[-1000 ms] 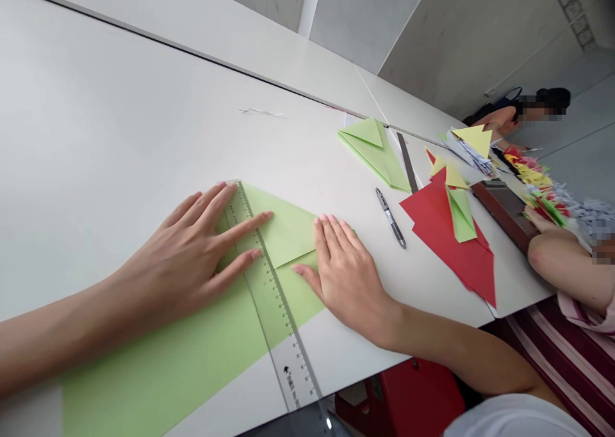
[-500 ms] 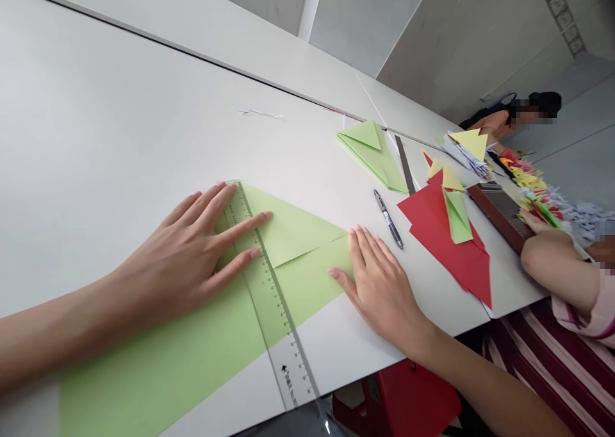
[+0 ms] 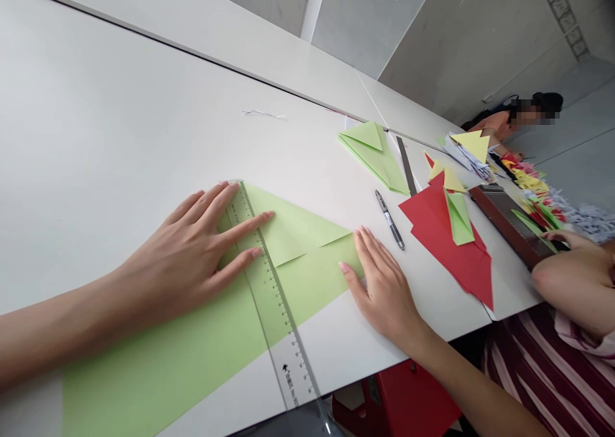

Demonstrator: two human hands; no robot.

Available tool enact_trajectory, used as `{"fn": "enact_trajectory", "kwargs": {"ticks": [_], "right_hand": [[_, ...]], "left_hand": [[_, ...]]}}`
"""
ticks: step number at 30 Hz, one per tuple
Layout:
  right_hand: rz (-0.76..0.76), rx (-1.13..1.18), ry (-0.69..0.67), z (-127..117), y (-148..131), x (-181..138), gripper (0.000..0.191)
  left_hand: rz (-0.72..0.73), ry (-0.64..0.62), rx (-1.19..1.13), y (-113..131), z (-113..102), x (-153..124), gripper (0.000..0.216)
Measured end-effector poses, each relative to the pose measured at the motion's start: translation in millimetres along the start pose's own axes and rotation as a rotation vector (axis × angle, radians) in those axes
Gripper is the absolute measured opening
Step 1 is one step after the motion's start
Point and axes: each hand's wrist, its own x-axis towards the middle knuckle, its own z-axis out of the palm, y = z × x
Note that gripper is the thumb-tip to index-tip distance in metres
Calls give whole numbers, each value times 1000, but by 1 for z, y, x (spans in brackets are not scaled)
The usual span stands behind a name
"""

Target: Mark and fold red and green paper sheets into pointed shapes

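A light green sheet of paper [image 3: 163,366] lies on the table, its far right part folded over into a triangular flap. Across the sheet runs a clear plastic ruler [image 3: 273,302], its near end reaching past the table edge. My left hand [image 3: 206,238] lies over the ruler's far end with fingers spread, pressing it on the paper. Flat at the paper's right corner rests my right hand [image 3: 379,277], fingertips touching the fold and thumb apart. Neither hand is wrapped round anything. Right of it lies a dark pen [image 3: 389,220].
Folded green paper [image 3: 369,155], red sheets [image 3: 446,238] and a small green piece [image 3: 460,216] lie to the right. Beyond is a brown paper cutter [image 3: 509,225] beside a co-worker's arm [image 3: 571,280]. A red stool [image 3: 413,398] stands below the table edge.
My right hand has slid slightly right along the paper's corner. My left hand and the ruler hold their place. At the cutter, the co-worker's hand now has a green strip by it.
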Motion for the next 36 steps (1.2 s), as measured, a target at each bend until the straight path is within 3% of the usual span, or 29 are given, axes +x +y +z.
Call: {"fn": "enact_trajectory", "kwargs": {"ticks": [9,15,19,30,36], "right_hand": [[12,77,-3,-5,-1,1,59],[-254,112,78,-10,-11,12,40],[-375,143,58,-12,-12,17,31],[-714,39,-131,-16,-24,37,45],[-751,3,-192,-20,-26,40,55]], "left_hand": [[-5,-30,5,2,-2,-2,50],[-23,-46,20,4,-3,-2,49],[-21,-40,9,4,-2,-2,50],[-23,25,-38,-1,4,-4,51],[-29,13,-38,1,1,-3,51]]}}
